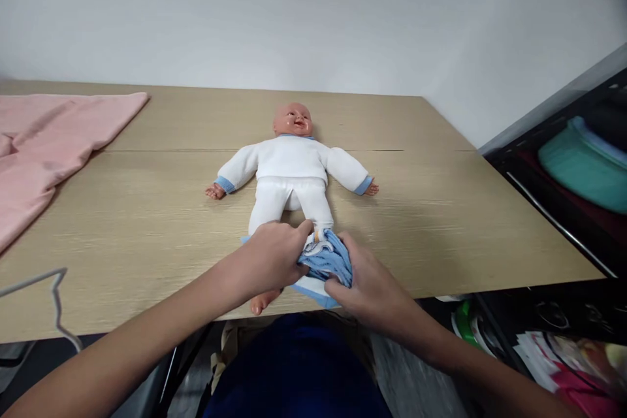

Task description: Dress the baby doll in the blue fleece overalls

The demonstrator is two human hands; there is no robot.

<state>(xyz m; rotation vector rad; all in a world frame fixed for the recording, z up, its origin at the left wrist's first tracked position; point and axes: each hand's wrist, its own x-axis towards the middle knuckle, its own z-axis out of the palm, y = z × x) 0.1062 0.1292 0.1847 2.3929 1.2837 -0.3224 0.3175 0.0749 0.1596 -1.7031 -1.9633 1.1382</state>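
A baby doll (292,157) lies on its back on the table, head toward the wall. It wears a white top with blue collar and cuffs; its legs are white and one bare foot (264,300) shows near the front edge. Both my hands are closed on a bunched blue-and-white garment (329,260) at the lower end of the doll's leg on the right. My left hand (279,251) grips its left side, while my right hand (360,277) pinches the right side. The doll's other foot is hidden by the cloth and my hands.
A pink cloth (59,137) is spread on the left of the wooden table (441,228). A white wire hanger (59,300) juts over the front left edge. To the right stands a dark shelf holding a teal container (582,166), with assorted items lower down.
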